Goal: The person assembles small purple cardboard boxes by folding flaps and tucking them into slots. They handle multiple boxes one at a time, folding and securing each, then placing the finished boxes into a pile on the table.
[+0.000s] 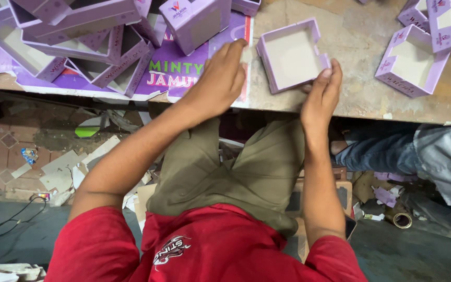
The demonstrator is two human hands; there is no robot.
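Head view: hands (322, 94) touch square lilac cardboard tray (292, 55)

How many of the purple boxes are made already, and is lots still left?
A heap of finished purple trays sits at the left and a few more at the right. The right hand touches one open tray; the left hand rests on flat printed sheets, apparently not yet folded.

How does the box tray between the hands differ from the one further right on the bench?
The tray between the hands lies nearly square to the bench edge, with the right hand touching its corner; the right-hand tray sits skewed and untouched. The left hand rests beside the first. Both are lilac, open-topped, with pale insides.
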